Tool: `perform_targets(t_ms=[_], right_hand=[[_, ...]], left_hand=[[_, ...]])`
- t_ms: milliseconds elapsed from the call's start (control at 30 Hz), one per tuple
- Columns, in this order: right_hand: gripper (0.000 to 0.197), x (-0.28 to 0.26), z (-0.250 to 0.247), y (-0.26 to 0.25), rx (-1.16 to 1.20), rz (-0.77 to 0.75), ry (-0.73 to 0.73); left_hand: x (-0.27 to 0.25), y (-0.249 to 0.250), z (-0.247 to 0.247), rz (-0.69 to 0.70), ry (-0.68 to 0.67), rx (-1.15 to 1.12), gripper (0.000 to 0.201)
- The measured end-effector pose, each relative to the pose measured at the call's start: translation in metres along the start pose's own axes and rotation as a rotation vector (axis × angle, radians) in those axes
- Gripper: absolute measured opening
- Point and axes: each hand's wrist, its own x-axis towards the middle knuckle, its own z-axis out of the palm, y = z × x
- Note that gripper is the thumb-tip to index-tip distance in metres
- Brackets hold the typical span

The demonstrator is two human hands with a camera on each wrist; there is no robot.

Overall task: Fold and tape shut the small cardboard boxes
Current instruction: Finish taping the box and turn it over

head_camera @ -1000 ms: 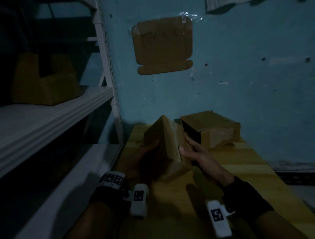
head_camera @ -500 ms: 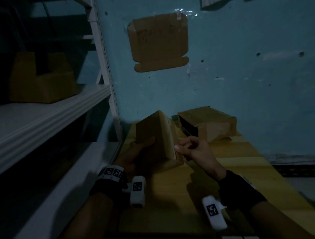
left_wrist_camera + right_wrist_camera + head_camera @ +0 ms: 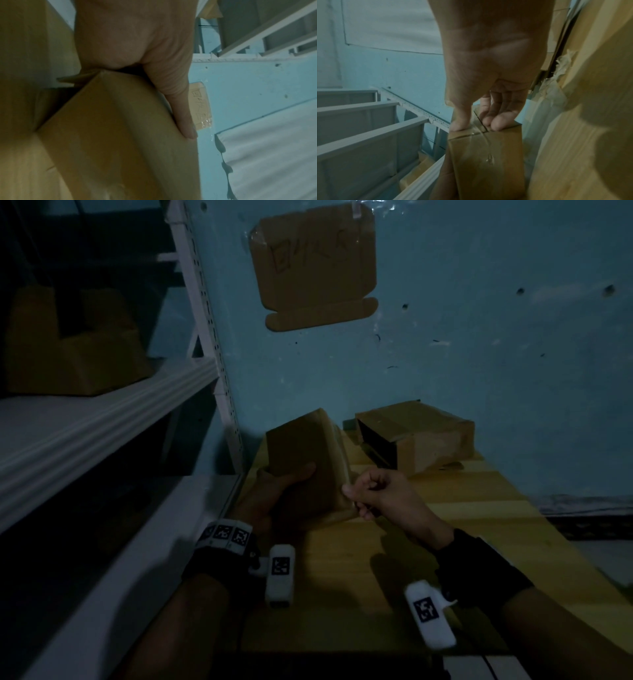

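Note:
My left hand [image 3: 274,494] grips a small cardboard box [image 3: 301,460] from the left and below, thumb across its near face, and holds it tilted above the wooden table [image 3: 462,529]. In the left wrist view the left hand [image 3: 137,40] clasps a corner of the box [image 3: 111,135]. My right hand [image 3: 376,494] is curled at the box's right near edge. The right wrist view has the right hand's [image 3: 488,54] thumb and fingertips [image 3: 496,124] pressing on clear tape [image 3: 486,142] over the flap seam of the box [image 3: 488,162].
A second cardboard box [image 3: 421,436] with a dark open end lies at the table's back by the blue wall. A white shelf rack [image 3: 102,433] stands to the left with a cardboard box [image 3: 72,347] on it. A flat cardboard piece [image 3: 315,265] is taped to the wall.
My right hand went from lying flat on the box's right face to curled at its near edge. The left hand turned the box more upright and a little left.

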Motion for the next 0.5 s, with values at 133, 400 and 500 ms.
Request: perform_targets(t_ms=[133, 400, 500], right_hand=[[0.019, -0.002, 0.0, 0.005, 0.004, 0.032, 0.014], [0.016, -0.002, 0.001, 0.008, -0.11, 0.095, 0.009], [0.013, -0.001, 0.002, 0.007, -0.152, 0.116, -0.002]], left_hand=[[0.005, -0.003, -0.001, 0.046, 0.034, 0.027, 0.124], [-0.009, 0.001, 0.006, 0.195, 0.09, 0.083, 0.108], [-0.012, 0.004, 0.014, 0.266, 0.156, 0.151, 0.128]])
